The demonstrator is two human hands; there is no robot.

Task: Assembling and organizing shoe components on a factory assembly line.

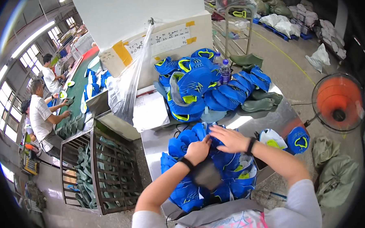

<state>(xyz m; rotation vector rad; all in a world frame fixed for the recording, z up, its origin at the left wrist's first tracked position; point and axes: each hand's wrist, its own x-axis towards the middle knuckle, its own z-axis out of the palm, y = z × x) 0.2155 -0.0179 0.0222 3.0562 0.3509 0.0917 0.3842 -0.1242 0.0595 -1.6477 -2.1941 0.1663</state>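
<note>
Blue shoe uppers (180, 146) with lime-green linings stand packed in a ring on the metal table in front of me. My left hand (198, 150) is closed at the far side of this ring, its fingertips pinching the edge of a blue shoe upper (199, 130). Just to its right, my right hand (231, 140) lies with fingers stretched out over the neighbouring uppers, touching them. Both hands nearly meet, and the fingers partly cover the upper between them. A blurred grey patch fills the ring's middle.
Beyond the ring lie piled blue uppers (193, 83), dark green shoe lasts (261, 104), a purple-labelled bottle (225, 72) and white paper (150, 111). A slatted metal cart (96, 175) of lasts stands left, an orange fan (338, 97) right. People work along a green conveyor (77, 92).
</note>
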